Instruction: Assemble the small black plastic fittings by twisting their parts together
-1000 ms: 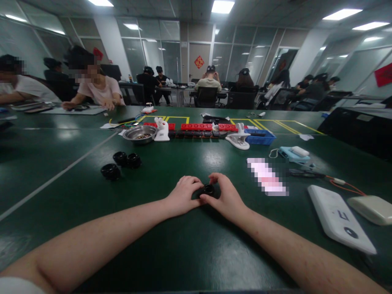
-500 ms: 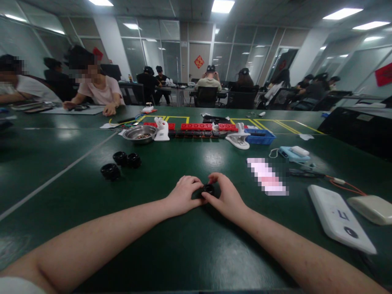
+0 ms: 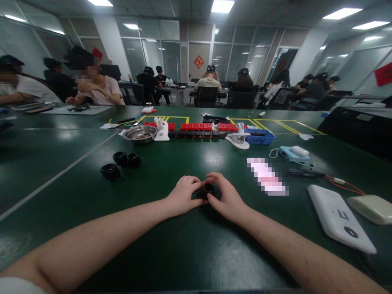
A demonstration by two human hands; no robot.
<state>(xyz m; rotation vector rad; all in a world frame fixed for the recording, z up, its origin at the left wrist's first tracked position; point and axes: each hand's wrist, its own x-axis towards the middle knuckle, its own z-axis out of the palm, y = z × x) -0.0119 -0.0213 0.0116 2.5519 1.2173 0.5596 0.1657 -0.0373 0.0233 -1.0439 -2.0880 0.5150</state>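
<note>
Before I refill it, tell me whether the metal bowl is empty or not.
Not empty: the metal bowl has small pieces on its bottom.

Shared office or workroom, electronics bench type. Ceiling light panels above; glass partitions along the far wall. Several people sit at desks; black office chair behind one. Long green table in front carries yellow tape outlines, red power strips, a metal bowl of small parts and a blue bin.
</note>
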